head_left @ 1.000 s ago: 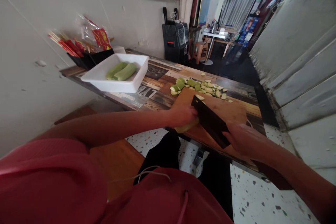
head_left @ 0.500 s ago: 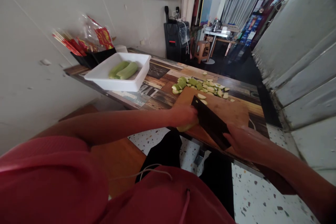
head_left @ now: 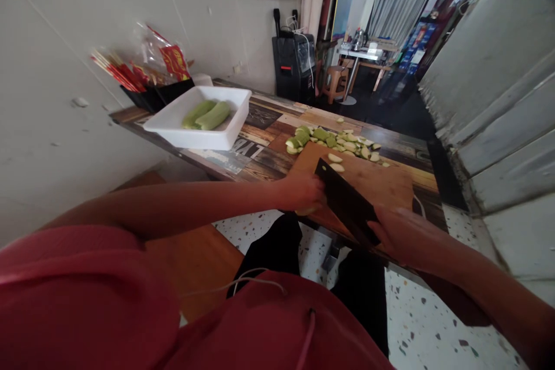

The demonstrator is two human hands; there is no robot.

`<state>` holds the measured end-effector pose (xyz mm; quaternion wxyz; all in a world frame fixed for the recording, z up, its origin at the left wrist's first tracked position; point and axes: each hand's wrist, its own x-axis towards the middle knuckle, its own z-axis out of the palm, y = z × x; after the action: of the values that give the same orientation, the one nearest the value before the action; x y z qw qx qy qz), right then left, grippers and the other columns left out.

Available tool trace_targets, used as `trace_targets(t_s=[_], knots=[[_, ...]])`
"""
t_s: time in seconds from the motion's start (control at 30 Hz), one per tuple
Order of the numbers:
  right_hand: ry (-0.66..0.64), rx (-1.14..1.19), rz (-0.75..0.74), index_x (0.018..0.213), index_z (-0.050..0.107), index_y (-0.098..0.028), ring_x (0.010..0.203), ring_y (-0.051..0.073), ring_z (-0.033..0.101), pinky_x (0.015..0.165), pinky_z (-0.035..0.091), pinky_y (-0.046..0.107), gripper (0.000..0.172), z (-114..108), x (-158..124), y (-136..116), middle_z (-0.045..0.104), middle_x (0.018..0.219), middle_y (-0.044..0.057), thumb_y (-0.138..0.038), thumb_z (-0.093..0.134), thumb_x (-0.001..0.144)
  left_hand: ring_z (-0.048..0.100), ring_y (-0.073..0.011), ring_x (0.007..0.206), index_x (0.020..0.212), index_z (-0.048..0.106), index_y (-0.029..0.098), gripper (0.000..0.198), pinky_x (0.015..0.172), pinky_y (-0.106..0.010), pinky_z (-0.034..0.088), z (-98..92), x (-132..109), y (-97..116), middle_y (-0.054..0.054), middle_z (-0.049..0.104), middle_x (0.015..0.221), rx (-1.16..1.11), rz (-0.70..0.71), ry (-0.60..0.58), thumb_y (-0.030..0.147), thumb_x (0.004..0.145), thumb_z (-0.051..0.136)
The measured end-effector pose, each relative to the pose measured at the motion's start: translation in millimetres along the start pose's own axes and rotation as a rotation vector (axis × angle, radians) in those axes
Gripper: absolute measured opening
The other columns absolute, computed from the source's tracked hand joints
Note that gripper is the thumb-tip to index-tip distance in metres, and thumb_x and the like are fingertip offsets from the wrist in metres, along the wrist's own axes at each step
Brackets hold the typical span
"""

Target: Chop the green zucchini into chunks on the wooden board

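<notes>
My right hand (head_left: pixel 401 234) is closed around the handle of a dark cleaver (head_left: pixel 349 205), whose broad blade slants across a wooden cutting board (head_left: pixel 381 179). Beside the blade's far end, my left hand (head_left: pixel 303 192) is curled over a pale green zucchini (head_left: pixel 307 211), mostly hidden under the fingers. Two cut zucchini slices (head_left: pixel 336 167) lie on the board just beyond the blade. Behind them, a pile of zucchini pieces (head_left: pixel 332 141) spreads along the board's far edge and onto the table.
At the left of the wood-patterned table (head_left: pixel 264 141) stands a white plastic tray (head_left: pixel 195 139) with two whole zucchinis (head_left: pixel 214 116). A black holder (head_left: pixel 167 95) with skewers and packets is behind it. A black speaker-like box (head_left: pixel 288 69) stands past the far edge, by the wall.
The view has shifted slightly. Both hands, the cleaver and the slices hold nearly the same places relative to the board.
</notes>
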<state>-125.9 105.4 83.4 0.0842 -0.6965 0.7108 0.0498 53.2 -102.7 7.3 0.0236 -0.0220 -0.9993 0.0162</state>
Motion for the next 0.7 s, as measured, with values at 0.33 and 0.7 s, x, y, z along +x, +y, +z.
trace_targets(t_s=[0.33,0.7], knots=[[0.049,-0.049,0.052,0.093,0.063,-0.017,0.082,0.025,0.073,0.07,0.046,0.032,0.02,15,21,48,0.073,0.086,0.011,-0.021,0.046,0.103,0.057,-0.0335,0.137,0.14,0.063,0.003,0.057,0.119,-0.045,0.046,0.9,-27,1,-0.026,0.063,0.141,0.062,0.07,0.058,0.044,0.101,0.065],[0.118,-0.047,0.09,0.096,0.068,-0.018,0.078,0.029,0.072,0.064,0.044,0.034,0.018,-2,21,51,0.073,0.083,0.012,-0.024,0.051,0.099,0.061,-0.0238,0.13,0.125,0.072,0.013,0.037,0.112,-0.03,0.046,1.2,19,-34,-0.013,0.07,0.136,0.057,0.023,-0.045,0.015,0.088,0.073]])
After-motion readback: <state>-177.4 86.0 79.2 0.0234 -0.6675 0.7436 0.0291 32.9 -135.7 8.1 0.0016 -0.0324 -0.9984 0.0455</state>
